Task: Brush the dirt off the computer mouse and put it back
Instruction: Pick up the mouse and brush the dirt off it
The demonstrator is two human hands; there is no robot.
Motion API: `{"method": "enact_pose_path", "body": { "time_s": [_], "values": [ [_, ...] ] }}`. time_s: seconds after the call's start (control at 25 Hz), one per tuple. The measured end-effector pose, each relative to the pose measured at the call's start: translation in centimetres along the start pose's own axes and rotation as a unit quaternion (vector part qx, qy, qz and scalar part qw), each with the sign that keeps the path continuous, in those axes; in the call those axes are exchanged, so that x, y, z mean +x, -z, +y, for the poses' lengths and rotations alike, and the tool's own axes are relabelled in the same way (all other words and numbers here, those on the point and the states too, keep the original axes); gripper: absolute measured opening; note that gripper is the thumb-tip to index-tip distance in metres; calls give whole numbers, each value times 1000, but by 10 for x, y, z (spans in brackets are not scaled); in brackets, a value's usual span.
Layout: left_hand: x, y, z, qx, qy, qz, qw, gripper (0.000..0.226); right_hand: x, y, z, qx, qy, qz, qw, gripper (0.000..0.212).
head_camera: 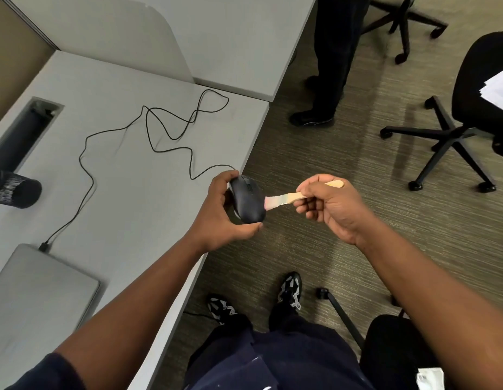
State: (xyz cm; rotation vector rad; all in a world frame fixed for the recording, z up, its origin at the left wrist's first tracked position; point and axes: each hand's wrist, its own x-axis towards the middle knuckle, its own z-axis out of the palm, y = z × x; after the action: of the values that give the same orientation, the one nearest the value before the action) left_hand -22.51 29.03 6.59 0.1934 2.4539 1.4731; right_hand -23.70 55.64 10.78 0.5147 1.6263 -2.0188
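My left hand (216, 212) grips a black computer mouse (248, 199) just past the desk's right edge, above the carpet. Its black cable (149, 130) loops back across the grey desk (126, 178) to a plug at the laptop. My right hand (326, 204) pinches a small wooden-handled brush (289, 197). The brush's pale bristles touch the right side of the mouse.
A closed grey laptop (39, 288) lies at the desk's near left. A dark cylinder (18, 191) lies at the left edge, beside a cable slot (25, 130). Another person's legs (329, 66) stand beyond the desk. Office chairs (475, 108) stand on the carpet to the right.
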Motion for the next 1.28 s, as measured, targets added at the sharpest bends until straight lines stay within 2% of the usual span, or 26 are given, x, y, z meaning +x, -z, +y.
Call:
{"method": "enact_pose_path", "body": {
  "time_s": [0.2, 0.32, 0.44, 0.6, 0.92, 1.04, 1.16, 1.28],
  "values": [
    [1, -2, -1, -10, -6, 4, 1000, 121, 4, -2, 0, -19, 15, 57, 998, 15],
    [2, -4, 1, -9, -14, 8, 1000, 126, 6, -7, 3, -120, 38, 91, 988, 13],
    [2, -6, 1, -20, -7, -1, 1000, 136, 5, -14, 7, -182, 35, 66, 980, 9],
    [1, -9, 0, -33, -8, -15, 999, 140, 0, -24, 12, -92, 1, 14, 996, 5],
    [1, -9, 0, 11, -20, -31, 999, 141, -4, -25, 16, -14, 18, 31, 999, 3],
    [3, -9, 0, 29, -25, -26, 999, 146, -4, -19, 16, 19, 24, 38, 999, 9],
    [4, -8, -1, 38, -21, -11, 999, 149, -6, -13, 14, 37, 58, 49, 996, 14],
    [3, -8, -2, 42, -27, 1, 999, 154, -10, -10, 11, 1, 134, 34, 990, 15]
  ]
}}
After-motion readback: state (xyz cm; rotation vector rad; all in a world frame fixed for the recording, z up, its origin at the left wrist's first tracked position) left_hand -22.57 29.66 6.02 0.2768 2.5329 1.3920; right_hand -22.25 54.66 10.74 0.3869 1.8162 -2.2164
